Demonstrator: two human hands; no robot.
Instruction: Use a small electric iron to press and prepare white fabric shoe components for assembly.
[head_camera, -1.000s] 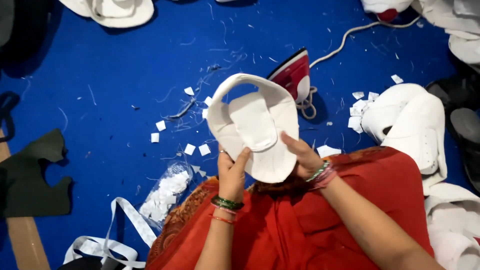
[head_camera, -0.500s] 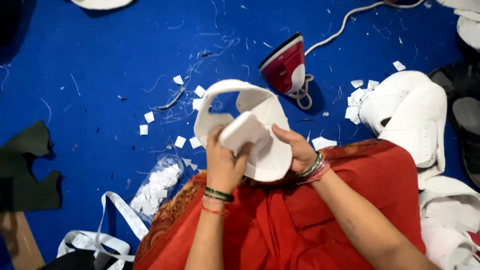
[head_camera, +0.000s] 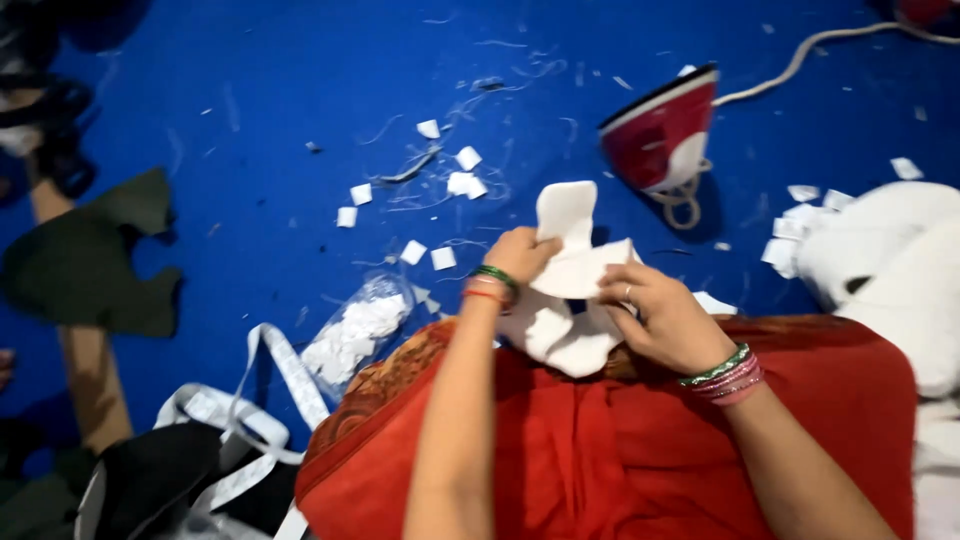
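Several loose things across blue floor (head_camera: 250, 60), left to right. Far left: dark green fabric piece (head_camera: 95, 260). Lower left: white strap (head_camera: 270, 390), and beside it a clear bag of white tags (head_camera: 355, 330). Centre of frame: left hand (head_camera: 520, 255) pinching folded white fabric piece (head_camera: 570, 300) over red cloth (head_camera: 600, 450) on the lap; right hand (head_camera: 660, 315) pressed closed on the same piece. Upper right: red iron (head_camera: 660, 130) tilted. Far right: white stacked pieces (head_camera: 890, 260).
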